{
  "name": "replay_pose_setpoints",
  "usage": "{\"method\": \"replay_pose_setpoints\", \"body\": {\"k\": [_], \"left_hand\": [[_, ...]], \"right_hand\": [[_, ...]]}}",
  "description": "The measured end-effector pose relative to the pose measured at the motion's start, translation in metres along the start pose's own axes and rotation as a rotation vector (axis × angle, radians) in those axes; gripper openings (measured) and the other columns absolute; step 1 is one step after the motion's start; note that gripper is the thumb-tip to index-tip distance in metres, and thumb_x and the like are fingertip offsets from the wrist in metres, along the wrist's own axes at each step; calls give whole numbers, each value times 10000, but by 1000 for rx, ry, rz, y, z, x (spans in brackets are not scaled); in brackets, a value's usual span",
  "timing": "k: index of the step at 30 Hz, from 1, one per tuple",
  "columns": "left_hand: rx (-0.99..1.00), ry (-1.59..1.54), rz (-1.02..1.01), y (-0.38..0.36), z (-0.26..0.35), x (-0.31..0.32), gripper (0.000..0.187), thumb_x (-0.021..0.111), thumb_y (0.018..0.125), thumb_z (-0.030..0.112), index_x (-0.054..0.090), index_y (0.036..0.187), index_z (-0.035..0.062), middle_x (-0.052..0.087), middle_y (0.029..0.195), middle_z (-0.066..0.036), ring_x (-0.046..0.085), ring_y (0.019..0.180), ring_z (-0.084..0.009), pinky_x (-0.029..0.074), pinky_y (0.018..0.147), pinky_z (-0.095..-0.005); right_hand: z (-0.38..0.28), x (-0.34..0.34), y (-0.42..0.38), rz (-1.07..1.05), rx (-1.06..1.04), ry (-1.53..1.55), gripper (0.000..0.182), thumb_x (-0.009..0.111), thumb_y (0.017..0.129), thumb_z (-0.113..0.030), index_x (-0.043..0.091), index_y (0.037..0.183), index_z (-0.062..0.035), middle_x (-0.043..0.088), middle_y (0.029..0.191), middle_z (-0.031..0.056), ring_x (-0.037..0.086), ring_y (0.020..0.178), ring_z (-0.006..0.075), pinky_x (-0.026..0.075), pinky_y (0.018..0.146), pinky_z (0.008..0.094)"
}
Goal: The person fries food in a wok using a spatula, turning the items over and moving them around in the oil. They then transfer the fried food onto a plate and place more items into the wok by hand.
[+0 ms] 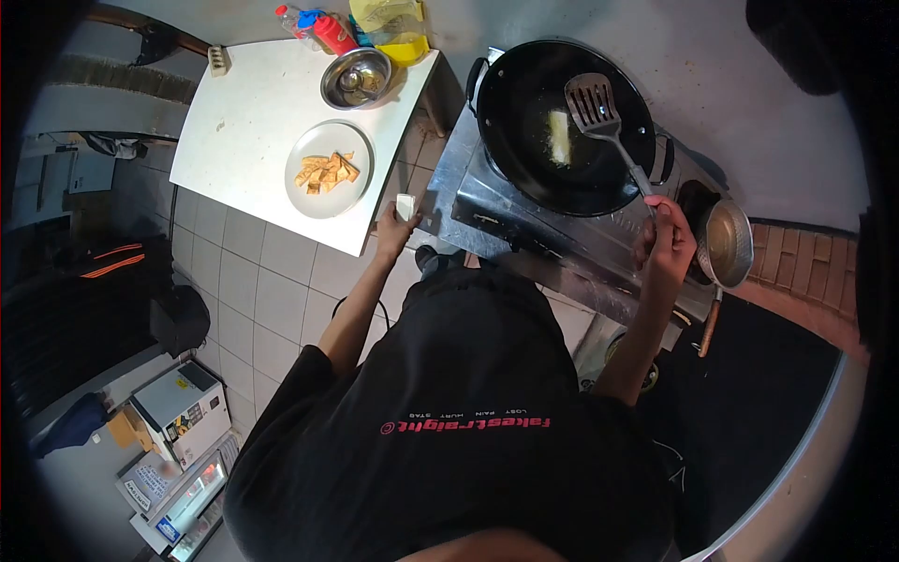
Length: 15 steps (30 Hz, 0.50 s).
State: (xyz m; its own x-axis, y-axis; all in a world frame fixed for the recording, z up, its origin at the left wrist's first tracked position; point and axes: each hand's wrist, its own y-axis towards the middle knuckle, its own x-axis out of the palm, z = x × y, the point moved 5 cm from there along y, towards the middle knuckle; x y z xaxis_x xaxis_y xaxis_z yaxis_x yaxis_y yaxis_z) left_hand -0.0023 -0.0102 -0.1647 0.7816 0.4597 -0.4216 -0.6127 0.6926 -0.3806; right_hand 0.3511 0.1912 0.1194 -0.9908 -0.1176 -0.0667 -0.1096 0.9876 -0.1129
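Observation:
My right hand (667,237) is closed round the handle of a slotted turner (594,105), whose metal head hangs over the black wok (520,173). In the wok's shiny bottom lies a pale, oblong piece of food (559,138), just left of the turner's head. Between the table and the stove, my left hand (394,230) grips a small white block-like piece (405,206); its exact kind cannot be made out. Nearby on the table, a light plate (302,194) bears several golden-brown fried pieces (327,173).
The white table (239,131) also carries a metal bowl (330,92), a red squeeze bottle (334,35) and a yellow bag (405,47). The wok sits on a metal stove (468,201). Right of it is a saucepan (733,245) with a wooden handle.

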Motion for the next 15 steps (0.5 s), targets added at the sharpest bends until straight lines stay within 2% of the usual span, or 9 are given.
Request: {"method": "replay_pose_setpoints", "body": {"k": [1,2,4,8,9,11,15], "left_hand": [[60,113,55,2,-6,3,398,791,734,193,588,1000,-22,673,824,-168,662,730,-287,517,678,-374],[61,113,50,4,-17,6,398,791,734,193,588,1000,-22,673,824,-168,662,730,-287,517,678,-374],[0,203,38,6,-21,10,426,788,720,243,606,995,-27,682,897,-225,667,828,-392,512,765,-427],[-45,321,-38,6,-24,13,489,775,717,316,612,1025,-27,673,952,-268,656,913,-423,517,790,-451],[-38,320,-42,9,-33,14,489,775,717,316,612,1025,-27,673,952,-268,656,913,-423,517,790,-451],[79,415,-4,14,-47,18,550,796,693,436,584,895,-29,629,765,-209,619,715,-328,469,676,-443],[111,347,-4,20,-47,20,534,807,691,398,575,892,-39,612,733,-193,599,684,-305,461,660,-431]], "right_hand": [[0,1,-1,-7,10,14,210,505,1005,-217,640,1007,-56,398,605,-49,343,430,23,227,380,207],[1,1,-3,-14,19,28,201,503,1004,-206,640,1006,-59,398,606,-52,343,432,22,227,380,206],[5,-1,-5,-12,11,22,192,501,1003,-187,640,1004,-55,396,609,-56,340,440,17,229,383,204],[3,-6,-2,7,-60,-62,173,492,997,-134,642,996,-46,386,609,-72,330,464,2,234,394,200],[2,-6,-1,14,-64,-63,173,492,997,-134,642,996,-46,386,609,-72,330,464,2,234,394,200],[1,-6,5,29,-67,-91,176,492,996,-125,647,985,-41,376,604,-81,329,481,-7,240,409,197],[15,-3,23,17,-55,-121,186,496,995,-128,660,981,-40,403,607,-79,343,480,0,252,424,207]]}}
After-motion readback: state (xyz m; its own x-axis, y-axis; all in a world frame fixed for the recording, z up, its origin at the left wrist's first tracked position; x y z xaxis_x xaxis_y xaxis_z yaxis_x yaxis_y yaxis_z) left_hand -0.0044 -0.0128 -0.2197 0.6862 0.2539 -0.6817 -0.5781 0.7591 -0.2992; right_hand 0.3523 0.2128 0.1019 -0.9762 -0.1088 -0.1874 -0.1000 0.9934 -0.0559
